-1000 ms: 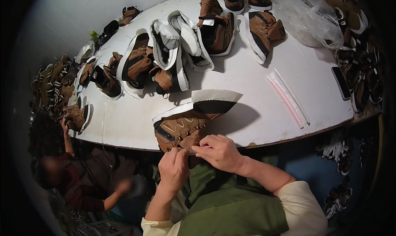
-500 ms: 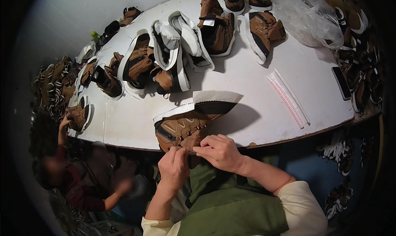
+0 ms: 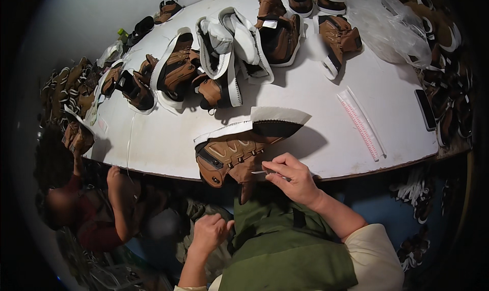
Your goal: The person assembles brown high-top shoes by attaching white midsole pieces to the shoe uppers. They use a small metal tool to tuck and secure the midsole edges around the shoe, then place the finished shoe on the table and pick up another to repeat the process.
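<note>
A brown and black shoe lies on its side at the table's near edge, its white sole edge facing away and a pale panel standing up from its collar. The tongue hangs over the edge. Just right of the tongue, my right hand pinches a thin tool with a pale, pointed tip. That tip ends close to the shoe; whether they touch is unclear. Lower down, by the green apron, my left hand is closed with its fingers curled. Anything inside it is hidden.
Several more brown shoes and two white-lined uppers stand farther back. On the right lie a ruler-like strip in clear plastic, a plastic bag and a phone. A co-worker handles a shoe at left.
My left hand has left the shoe and dropped toward my lap. My right hand has drawn back slightly to the right, showing the tool's tip. The co-worker's shoe has been tilted up.
</note>
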A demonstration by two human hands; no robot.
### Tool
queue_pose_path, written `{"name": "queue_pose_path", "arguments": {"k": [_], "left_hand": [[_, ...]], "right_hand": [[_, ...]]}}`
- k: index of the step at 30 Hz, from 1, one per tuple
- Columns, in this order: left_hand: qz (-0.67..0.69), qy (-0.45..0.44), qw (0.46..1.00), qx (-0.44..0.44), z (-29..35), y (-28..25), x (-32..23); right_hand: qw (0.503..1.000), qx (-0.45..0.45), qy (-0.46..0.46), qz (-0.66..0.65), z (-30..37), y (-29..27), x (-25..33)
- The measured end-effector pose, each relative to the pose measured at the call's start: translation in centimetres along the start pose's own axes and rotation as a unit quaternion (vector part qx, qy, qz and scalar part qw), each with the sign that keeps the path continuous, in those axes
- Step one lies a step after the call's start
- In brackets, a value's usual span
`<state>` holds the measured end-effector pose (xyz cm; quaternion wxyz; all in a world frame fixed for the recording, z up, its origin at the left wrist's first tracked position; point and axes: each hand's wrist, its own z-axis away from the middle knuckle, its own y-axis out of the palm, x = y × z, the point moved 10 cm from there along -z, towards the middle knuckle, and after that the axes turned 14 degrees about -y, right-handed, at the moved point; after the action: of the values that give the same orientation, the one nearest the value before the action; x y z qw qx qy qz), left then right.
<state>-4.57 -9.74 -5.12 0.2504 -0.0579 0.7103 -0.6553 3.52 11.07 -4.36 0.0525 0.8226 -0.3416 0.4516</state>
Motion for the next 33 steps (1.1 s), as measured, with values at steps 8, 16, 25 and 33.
{"name": "queue_pose_path", "arguments": {"k": [8,16,25,33], "left_hand": [[0.204,-0.027,0.968,-0.143,-1.9,-3.5,0.0],[0.135,-0.135,0.96,-0.203,-4.1,-4.4,6.7],[0.19,-0.093,0.928,-0.307,-7.8,-1.8,7.0],[0.203,-0.091,0.915,-0.337,-8.0,-0.7,0.6]], "right_hand": [[0.996,-0.077,0.029,-0.026,0.9,0.5,-0.1],[0.977,0.001,-0.102,0.188,2.8,4.1,3.0],[0.927,-0.084,-0.174,0.321,2.2,5.3,3.7],[0.94,-0.298,0.025,0.163,-0.1,-3.2,0.0]]}}
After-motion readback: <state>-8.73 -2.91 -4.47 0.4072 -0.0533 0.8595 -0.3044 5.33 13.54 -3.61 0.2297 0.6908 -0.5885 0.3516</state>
